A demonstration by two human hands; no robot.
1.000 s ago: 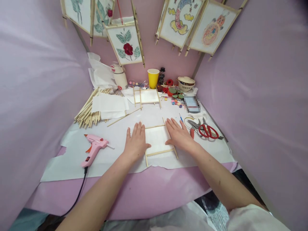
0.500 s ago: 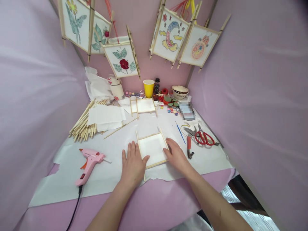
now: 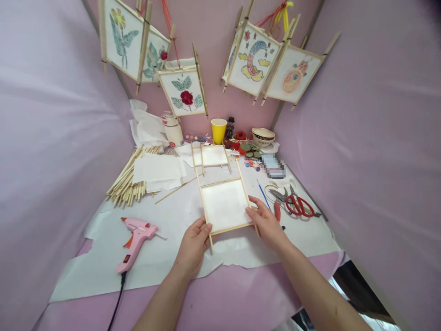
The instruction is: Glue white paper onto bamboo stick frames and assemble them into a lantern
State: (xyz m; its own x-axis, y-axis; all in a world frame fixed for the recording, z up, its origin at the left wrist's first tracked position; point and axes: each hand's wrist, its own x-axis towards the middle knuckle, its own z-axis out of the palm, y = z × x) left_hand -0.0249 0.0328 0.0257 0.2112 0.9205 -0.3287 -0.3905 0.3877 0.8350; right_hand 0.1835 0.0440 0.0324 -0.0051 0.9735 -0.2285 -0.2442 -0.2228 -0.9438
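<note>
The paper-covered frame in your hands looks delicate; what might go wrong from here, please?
The paper stretched on the stick frame could tear if pressed, since the left hand and right hand hold it only at its lower corners. The red-handled scissors lie near the right hand, so a slip might catch them.

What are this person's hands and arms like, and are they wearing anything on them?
The left hand and right hand are bare: no gloves, rings or watch show. The left forearm and right forearm are slim and bare too, with no sleeve in view.
</note>
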